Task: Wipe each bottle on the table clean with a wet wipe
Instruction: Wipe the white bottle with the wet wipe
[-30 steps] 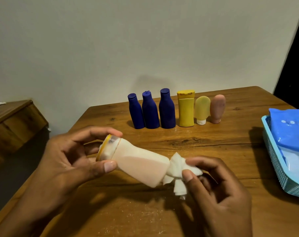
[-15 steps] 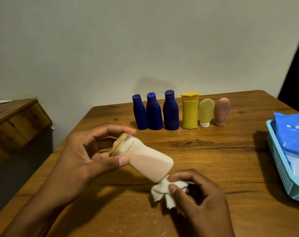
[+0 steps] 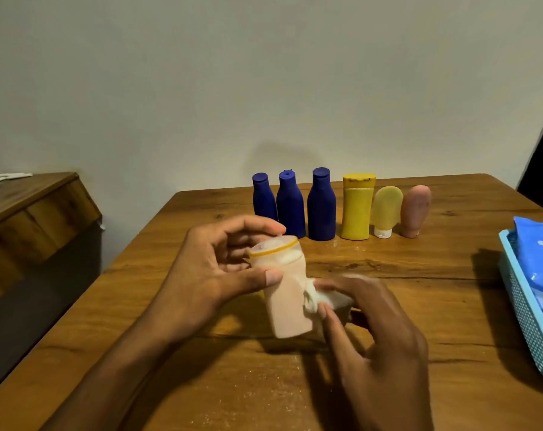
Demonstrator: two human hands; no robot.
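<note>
I see the left hand grasping the pale bottle by its capped end, above the table. The right hand pinches the wipe against the bottle's side. Six more bottles stand behind.

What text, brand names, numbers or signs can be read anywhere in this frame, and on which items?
None can be read.
Pale bottle in the left hand: no print shows.
Six bottles standing in the back row: plain surfaces, no labels visible.
Blue pack in the basket: only white dots, no readable letters.
</note>
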